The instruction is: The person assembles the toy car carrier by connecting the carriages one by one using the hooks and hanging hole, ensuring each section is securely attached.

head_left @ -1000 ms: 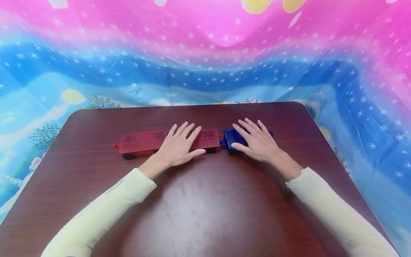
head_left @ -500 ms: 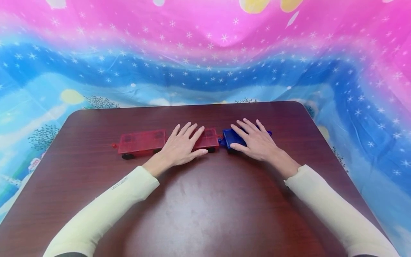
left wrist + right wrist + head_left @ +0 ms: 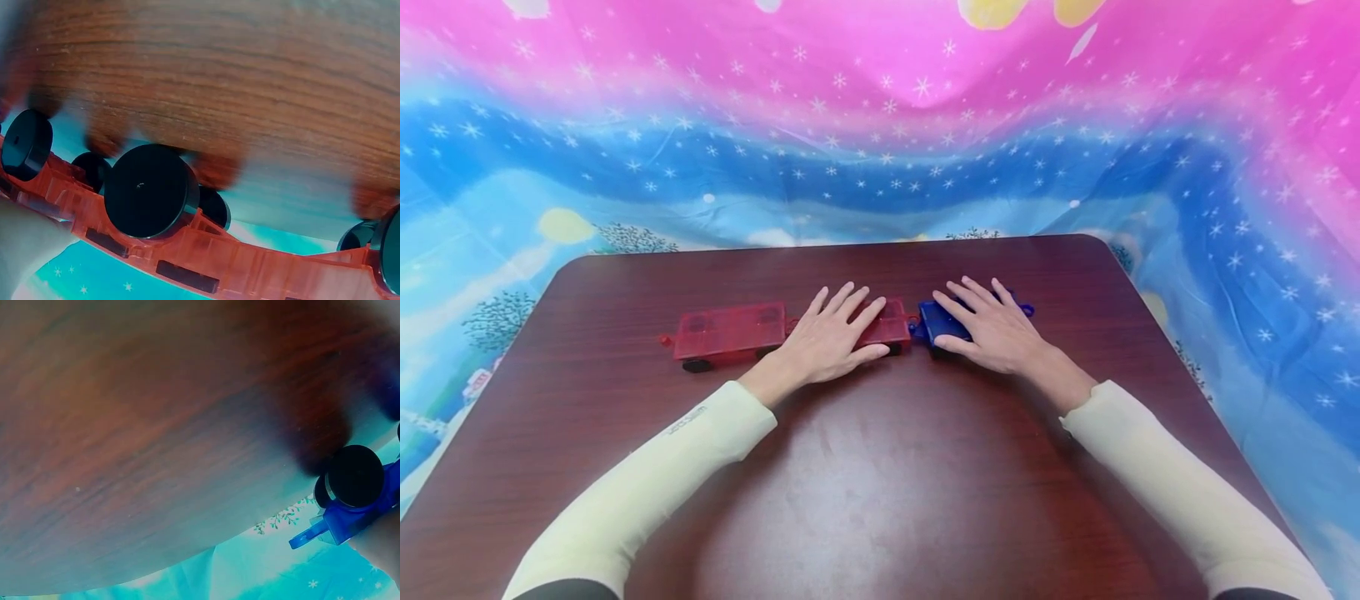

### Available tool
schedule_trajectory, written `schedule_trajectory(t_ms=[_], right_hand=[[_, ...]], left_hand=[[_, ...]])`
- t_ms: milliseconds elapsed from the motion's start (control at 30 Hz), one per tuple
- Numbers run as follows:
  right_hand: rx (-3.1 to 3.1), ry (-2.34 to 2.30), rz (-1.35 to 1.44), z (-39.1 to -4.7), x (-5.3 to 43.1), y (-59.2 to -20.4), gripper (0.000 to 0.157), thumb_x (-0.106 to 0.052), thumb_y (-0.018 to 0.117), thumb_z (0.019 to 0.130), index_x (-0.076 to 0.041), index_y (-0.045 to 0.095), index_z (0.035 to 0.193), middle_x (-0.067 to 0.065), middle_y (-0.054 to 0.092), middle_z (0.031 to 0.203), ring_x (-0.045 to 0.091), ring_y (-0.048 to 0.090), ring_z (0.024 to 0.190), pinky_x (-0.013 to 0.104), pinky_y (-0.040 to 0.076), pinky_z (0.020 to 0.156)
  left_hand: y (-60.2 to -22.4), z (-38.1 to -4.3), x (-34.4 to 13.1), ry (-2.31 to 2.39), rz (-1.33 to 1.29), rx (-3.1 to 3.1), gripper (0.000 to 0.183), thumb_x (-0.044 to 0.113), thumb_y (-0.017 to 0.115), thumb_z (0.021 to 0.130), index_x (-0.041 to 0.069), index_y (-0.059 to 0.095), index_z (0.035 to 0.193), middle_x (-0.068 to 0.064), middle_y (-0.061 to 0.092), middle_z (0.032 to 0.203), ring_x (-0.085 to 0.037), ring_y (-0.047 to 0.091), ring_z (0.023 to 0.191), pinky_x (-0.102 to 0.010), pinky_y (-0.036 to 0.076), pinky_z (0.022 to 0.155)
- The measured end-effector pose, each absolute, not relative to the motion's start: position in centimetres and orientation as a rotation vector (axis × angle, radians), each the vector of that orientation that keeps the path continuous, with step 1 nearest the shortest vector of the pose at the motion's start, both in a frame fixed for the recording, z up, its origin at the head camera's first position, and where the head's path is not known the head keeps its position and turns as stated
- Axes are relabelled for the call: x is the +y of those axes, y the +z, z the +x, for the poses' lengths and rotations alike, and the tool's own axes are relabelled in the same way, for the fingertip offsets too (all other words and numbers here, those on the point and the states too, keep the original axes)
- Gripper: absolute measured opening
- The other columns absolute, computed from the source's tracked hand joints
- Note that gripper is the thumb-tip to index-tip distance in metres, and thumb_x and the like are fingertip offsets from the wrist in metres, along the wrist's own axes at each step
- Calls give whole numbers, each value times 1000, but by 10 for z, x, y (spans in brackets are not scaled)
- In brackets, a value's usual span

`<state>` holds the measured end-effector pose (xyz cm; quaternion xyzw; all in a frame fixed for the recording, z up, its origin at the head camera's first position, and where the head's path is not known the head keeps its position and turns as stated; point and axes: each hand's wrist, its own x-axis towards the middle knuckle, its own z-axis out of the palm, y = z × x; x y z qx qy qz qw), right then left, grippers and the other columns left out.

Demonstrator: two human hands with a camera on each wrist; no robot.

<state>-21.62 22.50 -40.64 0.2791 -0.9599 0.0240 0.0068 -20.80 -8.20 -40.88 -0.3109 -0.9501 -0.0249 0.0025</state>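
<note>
Three flat toy cars of see-through plastic stood in a row on the dark red-brown wooden desk (image 3: pixel 880 500), near its far edge and well apart from its left and right edges. Two were red: the long red car (image 3: pixel 730 332) on the left, and the second red car (image 3: pixel 886 320) in the middle. One was blue, the blue car (image 3: pixel 946 321), toward the desk's far right corner. Two dark round shapes showed through the top of the long red car. A red knob (image 3: pixel 666 340) marked its left end; a blue loop (image 3: pixel 1027 310) marked the blue car's right end. Whether the middle car and the blue one were hooked together could not be told.

The left hand (image 3: pixel 826 342) lay over the second red car, hiding much of it, its fingers straight and spread wide. The right hand (image 3: pixel 996 333) lay over the blue car, fingers likewise straight and wide. Two pale sleeves (image 3: pixel 655 467) covered the arms, and a pink-and-blue snowflake cloth (image 3: pixel 880 125) hung beyond the desk's far edge.
</note>
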Motion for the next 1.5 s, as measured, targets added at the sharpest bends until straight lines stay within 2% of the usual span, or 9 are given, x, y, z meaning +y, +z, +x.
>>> schedule_trajectory(t_ms=[167,400,800,1033,1500], right_hand=[[-3002,54,890,-219,224,-406,84,-78,32,96,-26,27,162,7,28,166,29,13,155,57,3,122],[-3004,37,924,-220,223,-408,84,-78,31,96,-26,25,163,6,25,166,29,12,155,58,3,121],[-2996,21,933,-222,222,-410,84,-76,33,97,-26,24,163,5,24,167,29,12,155,58,6,121],[-2998,6,919,-220,221,-413,84,-76,32,97,-26,22,164,6,24,167,31,14,154,59,6,121],[-2998,-10,890,-222,221,-414,86,-77,32,96,-26,22,163,6,25,167,31,15,154,60,9,120]], left_hand=[[-410,-210,-81,-52,-989,-2994,85,76,31,97,26,19,164,-10,20,168,-32,7,155,-55,3,122],[-410,-212,-83,-51,-1024,-2980,82,74,31,98,26,21,164,-11,20,168,-33,10,155,-56,5,122],[-412,-216,-86,-91,-1046,-2973,78,71,33,100,27,21,164,-8,19,168,-30,6,156,-52,2,123],[-415,-216,-87,-98,-1059,-2949,77,69,34,100,27,23,163,-9,20,168,-30,9,155,-54,5,123],[-415,-217,-90,-204,-1047,-2932,76,66,37,101,26,22,164,-9,18,168,-29,9,155,-55,5,122]])
